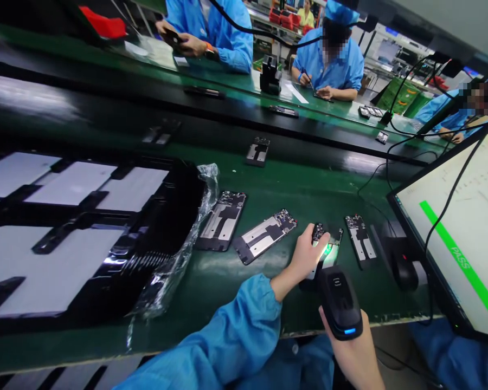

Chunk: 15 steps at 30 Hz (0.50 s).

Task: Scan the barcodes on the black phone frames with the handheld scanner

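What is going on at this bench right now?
A person in blue sleeves rests the left hand on a phone frame on the green bench. The right hand aims a black scanner at it. Three more frames lie alongside, and the monitor shows a green PASS bar.

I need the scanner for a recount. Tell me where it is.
The black handheld scanner is in the right hand, low and right of centre, aimed at the phone frame under the left hand.

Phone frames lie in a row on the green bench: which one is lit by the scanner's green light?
The third phone frame from the left, under the left hand. Green light from the scanner in the right hand glows on it; the others lie unlit and untouched.
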Available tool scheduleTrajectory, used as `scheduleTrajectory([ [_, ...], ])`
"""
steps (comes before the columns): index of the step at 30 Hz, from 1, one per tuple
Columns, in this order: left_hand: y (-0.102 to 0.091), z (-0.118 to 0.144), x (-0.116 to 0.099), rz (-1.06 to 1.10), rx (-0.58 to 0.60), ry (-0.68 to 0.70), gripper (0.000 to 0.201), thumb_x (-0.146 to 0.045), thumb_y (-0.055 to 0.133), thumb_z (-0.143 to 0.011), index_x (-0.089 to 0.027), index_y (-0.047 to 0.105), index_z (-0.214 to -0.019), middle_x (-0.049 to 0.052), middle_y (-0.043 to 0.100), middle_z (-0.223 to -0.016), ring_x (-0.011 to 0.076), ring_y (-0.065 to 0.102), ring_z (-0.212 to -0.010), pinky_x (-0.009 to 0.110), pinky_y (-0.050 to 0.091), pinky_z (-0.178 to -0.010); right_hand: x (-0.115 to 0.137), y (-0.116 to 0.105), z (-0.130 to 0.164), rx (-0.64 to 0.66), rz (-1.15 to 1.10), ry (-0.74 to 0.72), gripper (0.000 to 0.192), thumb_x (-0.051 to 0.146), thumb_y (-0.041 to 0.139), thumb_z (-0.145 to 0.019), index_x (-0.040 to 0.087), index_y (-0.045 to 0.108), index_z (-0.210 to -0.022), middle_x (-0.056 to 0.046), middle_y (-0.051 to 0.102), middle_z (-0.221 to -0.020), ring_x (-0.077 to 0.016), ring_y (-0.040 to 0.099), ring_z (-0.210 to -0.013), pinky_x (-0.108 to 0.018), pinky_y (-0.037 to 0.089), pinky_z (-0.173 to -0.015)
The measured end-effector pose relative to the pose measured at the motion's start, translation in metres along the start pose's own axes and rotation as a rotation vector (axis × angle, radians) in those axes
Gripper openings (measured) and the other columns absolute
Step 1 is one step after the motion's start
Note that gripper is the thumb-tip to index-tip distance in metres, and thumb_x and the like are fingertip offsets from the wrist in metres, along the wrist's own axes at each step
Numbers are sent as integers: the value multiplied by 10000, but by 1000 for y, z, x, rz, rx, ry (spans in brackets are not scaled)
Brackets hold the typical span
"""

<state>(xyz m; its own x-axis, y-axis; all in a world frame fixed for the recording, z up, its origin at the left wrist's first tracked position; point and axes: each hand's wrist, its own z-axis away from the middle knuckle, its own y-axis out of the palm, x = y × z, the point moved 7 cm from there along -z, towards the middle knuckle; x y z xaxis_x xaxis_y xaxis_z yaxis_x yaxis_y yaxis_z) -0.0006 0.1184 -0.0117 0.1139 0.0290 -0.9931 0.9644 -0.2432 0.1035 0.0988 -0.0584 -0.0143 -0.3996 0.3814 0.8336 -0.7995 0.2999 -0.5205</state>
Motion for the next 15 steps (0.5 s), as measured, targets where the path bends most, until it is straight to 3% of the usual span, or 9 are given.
scheduleTrajectory([
  [8, -3, 0, -10, -29, 4, 37, 225, -387, 540, -900, -175, 533, -826, -26, 541, -705, 124, 488, -660, 228, 361, -619, 20, -2, -2, -48, -34, 73, 296, 451, 753, -620, 182, 630, -623, -6, 625, -544, -195, 540, -501, -296, 469, -521],
  [12, -6, 1, -15, -39, -10, 87, 280, -424, 481, -933, -179, 501, -800, -25, 518, -694, 125, 489, -667, 236, 361, -637, 25, -6, -7, -13, -41, 78, 274, 450, 757, -591, 197, 707, -683, -50, 713, -649, -271, 655, -637, -339, 541, -629],
  [15, -9, 3, -18, -13, -16, 121, 328, -423, 353, -982, -194, 452, -769, -34, 463, -666, 120, 458, -635, 244, 338, -618, 21, -15, -9, -127, -70, 86, 315, 487, 793, -443, 272, 728, -663, -39, 736, -659, -324, 688, -661, -388, 579, -606],
])
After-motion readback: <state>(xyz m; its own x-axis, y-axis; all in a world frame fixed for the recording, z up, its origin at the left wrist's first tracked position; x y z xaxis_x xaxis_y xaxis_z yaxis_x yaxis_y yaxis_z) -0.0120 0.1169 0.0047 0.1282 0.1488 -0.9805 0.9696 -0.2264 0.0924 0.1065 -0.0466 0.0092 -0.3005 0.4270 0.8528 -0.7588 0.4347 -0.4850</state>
